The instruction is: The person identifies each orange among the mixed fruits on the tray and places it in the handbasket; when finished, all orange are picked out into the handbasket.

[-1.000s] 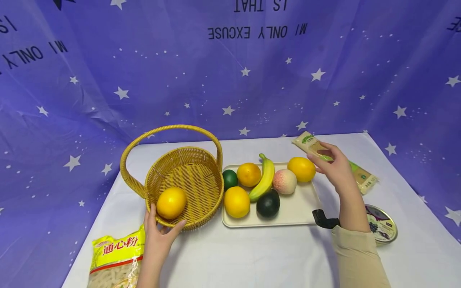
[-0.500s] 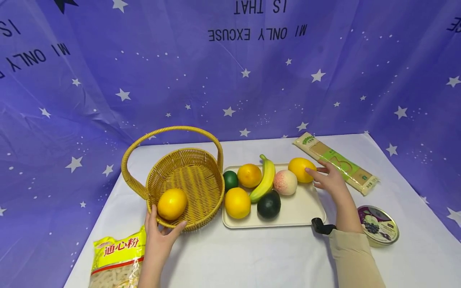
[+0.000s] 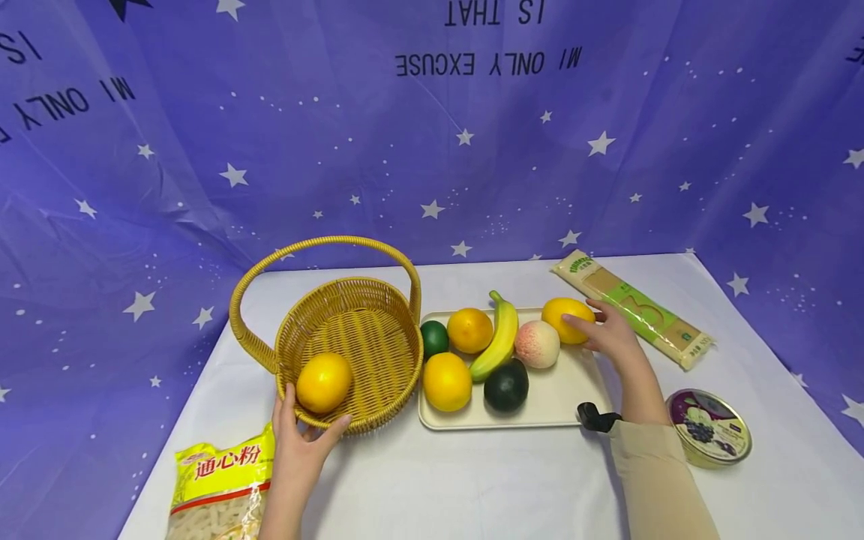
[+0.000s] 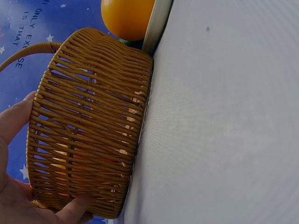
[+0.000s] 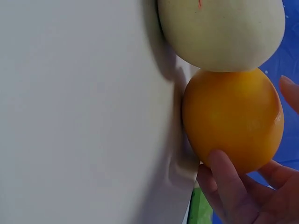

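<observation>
A woven basket (image 3: 351,289) with a tall handle stands at the left of the table, one yellow-orange fruit (image 3: 324,382) inside. My left hand (image 3: 300,446) holds its near-left rim, one finger over the edge; in the left wrist view another finger (image 4: 77,209) lies on the outer wall. At the tray's far right corner, my right hand (image 3: 610,334) surrounds the end of an oval yellow-orange fruit (image 3: 563,311). In the right wrist view a fingertip (image 5: 219,158) touches this fruit, while the thumb tip stands a little apart from it. A pale pink peach (image 3: 537,345) sits alongside.
The cream tray (image 3: 560,405) also bears a banana (image 3: 498,341), a black fruit (image 3: 506,386), a green one (image 3: 434,339) and two orange ones. A pasta bag (image 3: 223,472), a long noodle pack (image 3: 634,307) and a round tin (image 3: 709,427) lie around them.
My right hand has come left and down from beside the noodle pack to the oval fruit, its fingers now around the fruit's end. The left hand stays on the basket rim.
</observation>
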Motion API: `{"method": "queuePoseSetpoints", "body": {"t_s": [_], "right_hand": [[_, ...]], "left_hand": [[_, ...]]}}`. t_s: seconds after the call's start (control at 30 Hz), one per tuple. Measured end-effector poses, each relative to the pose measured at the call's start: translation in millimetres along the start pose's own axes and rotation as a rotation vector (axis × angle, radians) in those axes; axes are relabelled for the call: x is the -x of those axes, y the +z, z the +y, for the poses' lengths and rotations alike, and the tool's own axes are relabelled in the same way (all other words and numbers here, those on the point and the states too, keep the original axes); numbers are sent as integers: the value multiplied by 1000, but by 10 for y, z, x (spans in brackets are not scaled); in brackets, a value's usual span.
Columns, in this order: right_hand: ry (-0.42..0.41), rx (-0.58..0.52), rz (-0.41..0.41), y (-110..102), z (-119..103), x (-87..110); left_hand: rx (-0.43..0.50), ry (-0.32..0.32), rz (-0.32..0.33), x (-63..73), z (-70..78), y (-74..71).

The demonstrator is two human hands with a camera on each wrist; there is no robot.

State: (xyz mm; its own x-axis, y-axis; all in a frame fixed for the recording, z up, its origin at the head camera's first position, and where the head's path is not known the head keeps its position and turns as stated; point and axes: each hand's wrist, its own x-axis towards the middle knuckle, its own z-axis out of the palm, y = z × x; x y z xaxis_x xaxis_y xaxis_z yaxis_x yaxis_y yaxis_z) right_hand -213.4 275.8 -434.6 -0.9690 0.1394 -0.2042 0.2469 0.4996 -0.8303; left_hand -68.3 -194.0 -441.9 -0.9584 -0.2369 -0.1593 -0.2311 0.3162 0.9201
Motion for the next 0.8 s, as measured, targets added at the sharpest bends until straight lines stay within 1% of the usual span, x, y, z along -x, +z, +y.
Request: {"method": "queuePoseSetpoints", "body": {"t_s": [0.13,0.27,0.6,0.8], "right_hand": [[-1,74,-5,20,-19,-57],[0,110,-9,37,-28,-73],[14,101,-3,6,-53,-20],[-8,97,3,-43,-121,38]], "left_hand": [[2,0,-2,-2,-5,-7],[9,3,-1,-7,-12,-9],[10,21,0,-16,-4,0],[8,7,4,-3,-2,-3]]}}
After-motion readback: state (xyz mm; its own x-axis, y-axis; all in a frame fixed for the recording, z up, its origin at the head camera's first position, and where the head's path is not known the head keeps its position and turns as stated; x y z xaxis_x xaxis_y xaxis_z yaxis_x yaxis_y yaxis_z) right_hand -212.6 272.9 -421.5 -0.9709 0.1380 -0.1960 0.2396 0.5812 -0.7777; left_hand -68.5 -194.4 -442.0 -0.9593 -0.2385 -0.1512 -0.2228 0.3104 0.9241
